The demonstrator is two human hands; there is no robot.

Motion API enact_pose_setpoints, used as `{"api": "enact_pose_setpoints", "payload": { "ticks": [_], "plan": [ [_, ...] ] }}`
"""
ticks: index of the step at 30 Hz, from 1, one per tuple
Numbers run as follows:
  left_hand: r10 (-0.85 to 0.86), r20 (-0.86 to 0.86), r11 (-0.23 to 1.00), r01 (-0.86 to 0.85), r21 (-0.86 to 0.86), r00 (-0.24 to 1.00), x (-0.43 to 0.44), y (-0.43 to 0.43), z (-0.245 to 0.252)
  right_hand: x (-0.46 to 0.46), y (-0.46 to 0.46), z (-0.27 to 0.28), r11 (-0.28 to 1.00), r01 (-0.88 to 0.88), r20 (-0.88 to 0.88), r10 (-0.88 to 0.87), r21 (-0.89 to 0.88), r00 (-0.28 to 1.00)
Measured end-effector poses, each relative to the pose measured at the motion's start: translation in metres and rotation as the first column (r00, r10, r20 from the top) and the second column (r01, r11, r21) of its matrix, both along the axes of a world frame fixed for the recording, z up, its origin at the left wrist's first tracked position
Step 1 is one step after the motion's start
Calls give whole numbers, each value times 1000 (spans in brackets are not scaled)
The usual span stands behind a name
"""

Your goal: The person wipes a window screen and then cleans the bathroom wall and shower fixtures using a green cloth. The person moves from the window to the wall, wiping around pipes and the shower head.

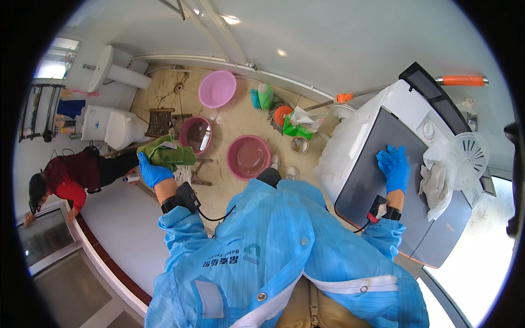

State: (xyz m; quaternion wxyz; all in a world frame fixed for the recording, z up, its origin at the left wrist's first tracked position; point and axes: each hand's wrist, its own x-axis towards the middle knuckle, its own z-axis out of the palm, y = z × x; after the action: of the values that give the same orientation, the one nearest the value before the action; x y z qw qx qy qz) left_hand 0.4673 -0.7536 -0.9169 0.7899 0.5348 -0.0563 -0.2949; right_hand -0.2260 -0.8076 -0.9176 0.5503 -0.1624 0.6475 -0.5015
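Note:
My left hand, in a blue glove, is closed on a green cloth with a small pale tag, held over the floor beside a maroon basin. In its blue glove, my right hand is above or on the dark lid of a white washing machine; contact cannot be told. Its fingers look slightly bent, with nothing seen between them. Right of that hand lie grey work gloves on a white cloth or bag, next to a round slotted white plastic cover.
A pink basin, a maroon basin with water, another maroon basin, bottles, a mop head and a folding stool stand on the tiled floor. At left, another person leans near a toilet.

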Motion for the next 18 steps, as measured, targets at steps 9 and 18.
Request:
{"api": "enact_pose_setpoints", "payload": {
  "ticks": [9,18],
  "plan": [
    [10,90,1000,-7,-30,996,-26,-55,5,16,2,-2,994,103,-69,-105,-28,992],
    [2,83,992,9,-128,997,-39,-120,23,18,2,-5,989,150,-50,-150,-16,987]
  ]
}}
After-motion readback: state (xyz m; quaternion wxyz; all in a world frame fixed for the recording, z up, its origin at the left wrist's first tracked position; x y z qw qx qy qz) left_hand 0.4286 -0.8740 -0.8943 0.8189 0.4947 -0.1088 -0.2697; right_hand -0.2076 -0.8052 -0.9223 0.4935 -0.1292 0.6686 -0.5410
